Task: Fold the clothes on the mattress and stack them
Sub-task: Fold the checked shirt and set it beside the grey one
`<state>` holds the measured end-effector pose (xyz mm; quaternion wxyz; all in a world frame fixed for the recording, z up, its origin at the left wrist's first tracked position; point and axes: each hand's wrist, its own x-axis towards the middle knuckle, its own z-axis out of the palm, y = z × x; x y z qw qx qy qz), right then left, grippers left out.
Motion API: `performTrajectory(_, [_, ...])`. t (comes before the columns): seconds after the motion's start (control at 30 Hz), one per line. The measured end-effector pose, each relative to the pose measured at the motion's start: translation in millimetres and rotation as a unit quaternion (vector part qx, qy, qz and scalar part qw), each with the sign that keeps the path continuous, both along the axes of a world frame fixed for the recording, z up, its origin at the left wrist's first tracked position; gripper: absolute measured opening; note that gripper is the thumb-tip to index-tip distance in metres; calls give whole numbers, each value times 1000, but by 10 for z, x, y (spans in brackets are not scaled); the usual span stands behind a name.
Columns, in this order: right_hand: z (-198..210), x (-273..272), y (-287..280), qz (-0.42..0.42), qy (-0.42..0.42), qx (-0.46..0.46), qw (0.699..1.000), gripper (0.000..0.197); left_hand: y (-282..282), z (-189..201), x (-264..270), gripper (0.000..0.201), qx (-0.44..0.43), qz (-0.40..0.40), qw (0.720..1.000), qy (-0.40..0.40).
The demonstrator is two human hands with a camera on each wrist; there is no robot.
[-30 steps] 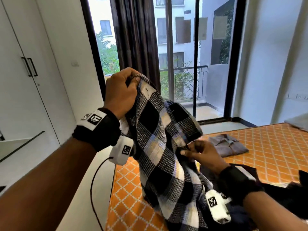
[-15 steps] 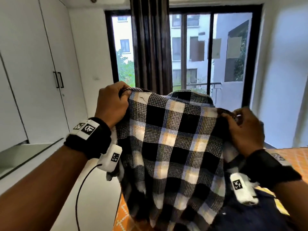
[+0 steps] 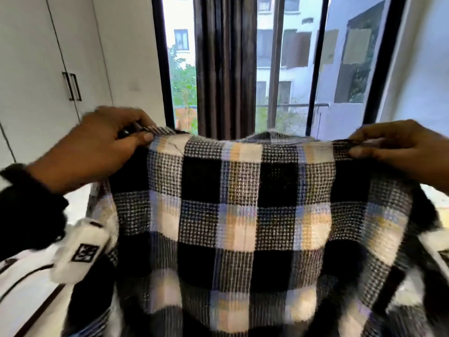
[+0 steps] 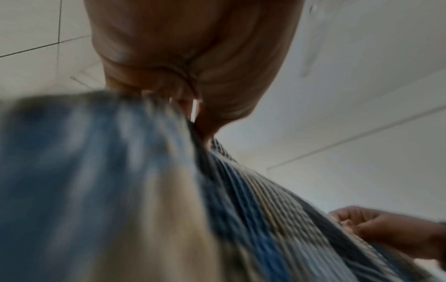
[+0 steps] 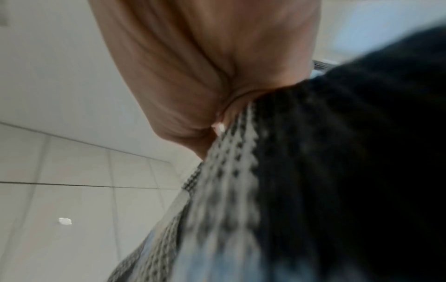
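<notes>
- Wardrobe (image 3: 36, 76) — white doors with two dark vertical handles, at the far left of the head view, behind the left arm.
- Wrist camera (image 3: 81, 251) — white housing with a square black marker, slung under the black cuff of the left wrist; a dark cable trails from it.
- Left hand (image 3: 97, 147) — fingers curled over, thumb pressed against them, pinching the top left corner of the shirt. The left wrist view shows the same pinch from below, cloth gathered between fingertips and thumb.
- Checked shirt (image 3: 243, 215) — black, white, grey, pale blue and tan squares; held up in the air, stretched flat between the two hands, its top edge level and dipping slightly in the middle, the rest hanging straight down. Lower edge blurred.
- Curtain (image 3: 226, 64) — dark, hanging behind the shirt in front of the window (image 3: 291, 69), with buildings and greenery beyond the glass.
- Right hand (image 3: 398, 149) — fingers curled, thumb on the near face of the cloth, pinching the top right corner.
</notes>
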<state>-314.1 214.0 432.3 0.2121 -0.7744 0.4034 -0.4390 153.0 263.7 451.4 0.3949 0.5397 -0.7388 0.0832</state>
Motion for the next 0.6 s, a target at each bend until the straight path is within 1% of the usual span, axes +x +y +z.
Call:
performTrajectory(0.03, [-25, 67, -295, -14, 53, 29, 998, 7, -223, -89, -22, 24, 56, 9, 998, -33])
performTrajectory(0.07, [-69, 139, -624, -37, 115, 50, 991, 14, -473, -191, -48, 29, 101, 25, 992, -66])
performTrajectory(0.1, [-142, 213, -984, -65, 170, 66, 981, 21, -751, -312, -85, 30, 139, 42, 985, -89])
performTrajectory(0.13, [-264, 300, -1353, -110, 208, 70, 969, 19, -1069, -466, -118, 25, 169, 62, 979, -92])
performTrajectory(0.17, [-403, 389, -1671, -163, 235, 58, 956, 10, -1360, -622, -143, 17, 193, 89, 973, -90])
performTrajectory(0.2, [-604, 476, -1924, -222, 255, 49, 940, 14, -1663, -830, -185, 20, 212, 111, 967, -84])
performTrajectory(0.23, [-840, 542, -2084, -261, 277, 48, 923, 25, -1899, -1089, -220, 33, 229, 126, 962, -80])
performTrajectory(0.27, [-1104, 609, -2181, -274, 294, 60, 914, 35, -2050, -1319, -293, 50, 248, 123, 958, -76])
performTrajectory(0.3, [-1436, 636, -2274, -262, 308, 77, 911, 41, -2170, -1635, -356, 64, 280, 109, 951, -70])
performTrajectory(0.33, [-1787, 640, -2290, -236, 318, 102, 913, 46, -2201, -1957, -417, 71, 313, 84, 944, -65])
performTrajectory(0.37, [-2174, 611, -2264, -210, 327, 133, 912, 52, -2167, -2322, -488, 76, 358, 49, 930, -65])
performTrajectory(0.4, [-2527, 553, -2185, -195, 335, 167, 906, 58, -2072, -2698, -534, 83, 405, 14, 912, -69])
performTrajectory(0.43, [-2852, 460, -2086, -188, 351, 203, 895, 60, -1937, -3059, -589, 93, 451, -14, 888, -84])
performTrajectory(0.47, [-3158, 352, -1974, -188, 369, 239, 878, 59, -1786, -3449, -640, 103, 494, -23, 863, -101])
performTrajectory(0.5, [-3386, 250, -1843, -191, 386, 269, 862, 59, -1646, -3796, -658, 112, 524, -18, 843, -117])
performTrajectory(0.53, [-3590, 134, -1710, -191, 399, 301, 845, 63, -1488, -4117, -678, 122, 546, -4, 829, -120])
performTrajectory(0.57, [-3713, 48, -1583, -188, 407, 329, 831, 69, -1385, -4357, -679, 130, 559, 18, 821, -118])
performTrajectory(0.6, [-3800, -34, -1468, -179, 414, 358, 818, 77, -1261, -4495, -703, 133, 559, 42, 822, -102])
